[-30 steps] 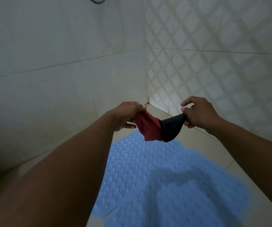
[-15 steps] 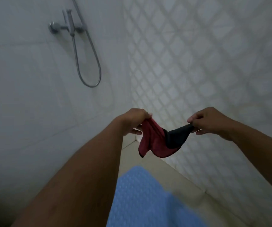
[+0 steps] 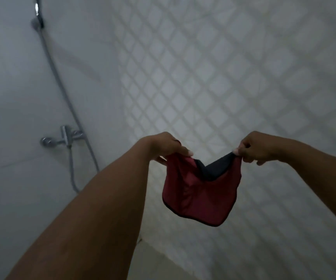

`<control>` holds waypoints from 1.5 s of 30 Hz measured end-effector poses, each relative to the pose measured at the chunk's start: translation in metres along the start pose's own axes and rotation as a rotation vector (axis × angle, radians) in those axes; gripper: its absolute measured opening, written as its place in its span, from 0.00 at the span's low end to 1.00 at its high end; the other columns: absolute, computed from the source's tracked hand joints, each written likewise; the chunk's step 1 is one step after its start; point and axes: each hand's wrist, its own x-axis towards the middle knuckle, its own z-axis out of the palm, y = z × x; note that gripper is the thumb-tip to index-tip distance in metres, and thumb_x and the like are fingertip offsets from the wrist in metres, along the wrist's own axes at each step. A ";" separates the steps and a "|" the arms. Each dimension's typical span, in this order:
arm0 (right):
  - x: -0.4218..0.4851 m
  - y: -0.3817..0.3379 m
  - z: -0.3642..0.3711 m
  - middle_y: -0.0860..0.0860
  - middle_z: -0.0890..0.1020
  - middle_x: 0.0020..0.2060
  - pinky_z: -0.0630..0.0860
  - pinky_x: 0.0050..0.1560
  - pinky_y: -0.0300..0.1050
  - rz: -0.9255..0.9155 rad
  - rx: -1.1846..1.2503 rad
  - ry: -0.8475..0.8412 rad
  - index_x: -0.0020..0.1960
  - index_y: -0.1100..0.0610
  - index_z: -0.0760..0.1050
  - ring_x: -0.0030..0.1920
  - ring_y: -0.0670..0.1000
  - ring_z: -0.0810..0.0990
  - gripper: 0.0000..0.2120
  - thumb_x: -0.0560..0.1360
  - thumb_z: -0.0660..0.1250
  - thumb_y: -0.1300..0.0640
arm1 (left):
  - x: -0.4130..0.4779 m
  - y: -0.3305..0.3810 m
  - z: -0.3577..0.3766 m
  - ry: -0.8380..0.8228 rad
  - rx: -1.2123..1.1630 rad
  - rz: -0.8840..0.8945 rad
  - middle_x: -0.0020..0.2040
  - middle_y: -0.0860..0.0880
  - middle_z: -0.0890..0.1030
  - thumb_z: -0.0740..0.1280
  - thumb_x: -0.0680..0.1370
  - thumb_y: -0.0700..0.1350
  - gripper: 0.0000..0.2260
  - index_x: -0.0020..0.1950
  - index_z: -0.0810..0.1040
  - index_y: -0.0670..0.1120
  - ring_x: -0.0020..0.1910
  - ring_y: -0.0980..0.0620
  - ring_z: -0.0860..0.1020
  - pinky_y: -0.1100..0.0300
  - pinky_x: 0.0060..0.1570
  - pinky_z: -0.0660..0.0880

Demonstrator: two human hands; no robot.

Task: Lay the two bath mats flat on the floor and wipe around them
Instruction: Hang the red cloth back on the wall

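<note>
- No brand, label or writing readable anywhere; frame is dim & soft w/ blur.
- Red cloth w/ black lining hangs in mid-air in front of the shower corner, held by its two top corners; lower edge sags to a rounded point, clear of walls & floor.
- Left hand: arm stretched fwd from lower left, fingers closed in a pinch on the cloth's upper left corner.
- Right hand: arm comes in from the right edge, thumb & fingers pinched shut on the black upper right corner.
- Open air below & around the cloth; diamond-pattern tile wall behind, plain wall left.
- Shower mixer tap on left wall, well apart from the hands; hose runs up to a wall bracket.
- Strip of floor shows at bottom centre; bath mats not seen in this view.
</note>
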 end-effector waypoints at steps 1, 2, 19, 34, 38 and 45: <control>-0.003 -0.005 -0.012 0.58 0.83 0.44 0.81 0.47 0.51 0.016 -0.019 0.050 0.47 0.65 0.80 0.44 0.56 0.81 0.21 0.81 0.64 0.46 | 0.006 0.009 -0.009 0.024 0.011 0.047 0.48 0.47 0.85 0.77 0.73 0.51 0.12 0.48 0.83 0.43 0.49 0.50 0.83 0.56 0.46 0.80; -0.009 -0.008 -0.024 0.59 0.81 0.44 0.80 0.47 0.52 0.039 -0.014 0.112 0.48 0.67 0.80 0.44 0.57 0.80 0.24 0.81 0.62 0.45 | 0.013 0.017 -0.015 0.047 0.013 0.095 0.45 0.48 0.83 0.75 0.75 0.50 0.10 0.46 0.82 0.43 0.46 0.50 0.82 0.55 0.46 0.81; -0.324 0.017 -0.134 0.61 0.82 0.53 0.82 0.41 0.49 0.582 0.101 0.684 0.53 0.61 0.79 0.49 0.56 0.82 0.11 0.83 0.62 0.55 | -0.006 0.187 0.108 -0.492 -0.286 0.548 0.32 0.48 0.72 0.70 0.76 0.36 0.14 0.35 0.69 0.47 0.33 0.50 0.73 0.55 0.39 0.77; -0.722 -0.136 -0.130 0.55 0.84 0.40 0.80 0.41 0.44 1.225 -0.156 0.906 0.48 0.63 0.82 0.39 0.51 0.81 0.15 0.74 0.75 0.50 | -0.358 0.353 0.285 -1.060 -0.032 1.096 0.38 0.46 0.75 0.59 0.71 0.38 0.05 0.40 0.74 0.43 0.36 0.47 0.74 0.53 0.43 0.77; -0.773 -0.175 -0.121 0.56 0.83 0.41 0.80 0.37 0.46 1.316 -0.291 0.989 0.47 0.62 0.81 0.40 0.52 0.81 0.13 0.78 0.69 0.51 | -0.429 0.372 0.299 -1.130 -0.053 1.228 0.48 0.46 0.84 0.67 0.74 0.50 0.12 0.50 0.82 0.43 0.46 0.45 0.83 0.51 0.54 0.80; -0.830 -0.203 -0.126 0.55 0.81 0.41 0.72 0.35 0.44 1.204 -0.922 1.172 0.52 0.54 0.75 0.39 0.55 0.79 0.02 0.80 0.64 0.57 | -0.501 0.406 0.303 -0.844 -0.372 1.476 0.38 0.48 0.80 0.70 0.77 0.59 0.17 0.41 0.79 0.44 0.37 0.51 0.77 0.60 0.38 0.71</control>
